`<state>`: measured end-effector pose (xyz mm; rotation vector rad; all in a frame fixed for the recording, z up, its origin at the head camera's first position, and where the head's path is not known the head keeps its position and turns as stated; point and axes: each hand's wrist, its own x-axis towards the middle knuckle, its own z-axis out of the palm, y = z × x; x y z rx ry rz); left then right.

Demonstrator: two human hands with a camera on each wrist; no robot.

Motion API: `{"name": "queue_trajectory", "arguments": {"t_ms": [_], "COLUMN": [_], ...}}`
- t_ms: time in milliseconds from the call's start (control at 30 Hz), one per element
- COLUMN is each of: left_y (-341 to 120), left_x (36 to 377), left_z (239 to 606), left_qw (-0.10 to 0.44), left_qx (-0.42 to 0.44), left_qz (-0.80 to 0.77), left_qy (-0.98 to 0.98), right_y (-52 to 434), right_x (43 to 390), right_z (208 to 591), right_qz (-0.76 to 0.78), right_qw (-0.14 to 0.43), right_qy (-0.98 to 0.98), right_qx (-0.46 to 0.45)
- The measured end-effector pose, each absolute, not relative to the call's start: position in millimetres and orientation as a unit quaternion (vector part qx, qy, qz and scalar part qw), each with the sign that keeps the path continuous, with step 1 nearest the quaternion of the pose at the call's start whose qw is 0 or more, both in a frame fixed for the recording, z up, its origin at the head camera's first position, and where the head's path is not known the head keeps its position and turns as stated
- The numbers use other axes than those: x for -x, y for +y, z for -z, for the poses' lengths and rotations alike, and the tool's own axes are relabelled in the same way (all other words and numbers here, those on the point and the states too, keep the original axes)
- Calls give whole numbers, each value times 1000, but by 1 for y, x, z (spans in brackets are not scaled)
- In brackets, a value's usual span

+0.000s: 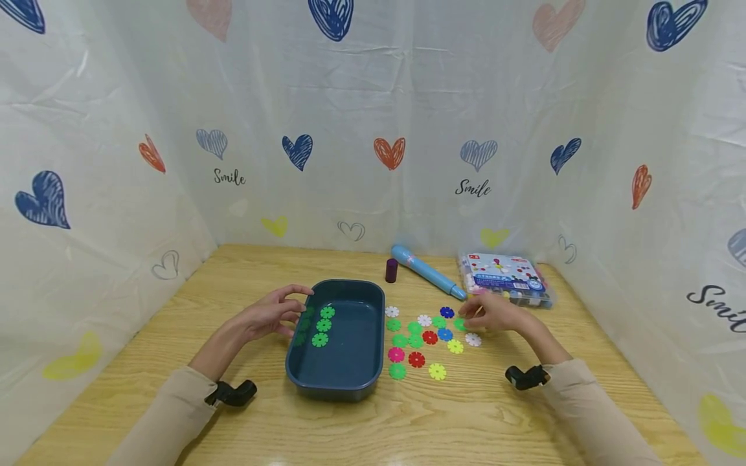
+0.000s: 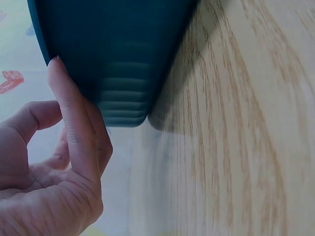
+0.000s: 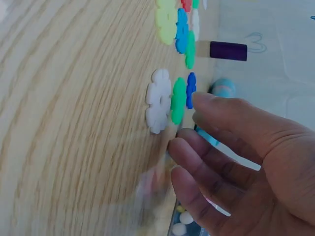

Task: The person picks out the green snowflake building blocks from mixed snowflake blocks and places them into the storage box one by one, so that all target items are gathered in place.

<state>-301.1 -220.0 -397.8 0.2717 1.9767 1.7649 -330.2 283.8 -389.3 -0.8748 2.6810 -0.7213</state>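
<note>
A dark teal plastic tray (image 1: 358, 349) sits on the table, with three green snowflake discs (image 1: 324, 325) in a column inside it. My left hand (image 1: 271, 315) touches the tray's left side, fingertips at the rim; in the left wrist view the fingers (image 2: 78, 128) lie against the outer wall. To the right of the tray, my right hand (image 1: 495, 313) hovers with spread, slightly bent fingers and nothing between them. Nearest its fingertips are a green disc (image 3: 178, 101), a dark blue disc (image 3: 190, 91) and a white disc (image 3: 158, 101).
Several loose discs, among them a pink disc (image 1: 396, 355) and a yellow disc (image 1: 437, 371), lie right of the tray. Behind them are a purple cylinder (image 1: 391, 271), a light blue tube (image 1: 428, 272) and a clear box (image 1: 506, 278). A heart-patterned curtain (image 1: 350, 200) surrounds the table.
</note>
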Motion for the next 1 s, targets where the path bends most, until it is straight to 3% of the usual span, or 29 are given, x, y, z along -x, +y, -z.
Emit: {"name": "queue_trajectory", "arguments": {"t_ms": [800,1000], "left_y": [-215,-215], "left_x": [301,300], "left_z": [397,396], "left_qw": [237,239], "left_qx": [-92,-94], "left_qz": [-644,-646], "left_qy": [721,719], "right_y": [280,280], "right_x": [336,334], "right_z": [399,402], "right_qz": [280,297], "right_qw": [148,122], "right_qy": [916,914], "right_qx": [247,248]}}
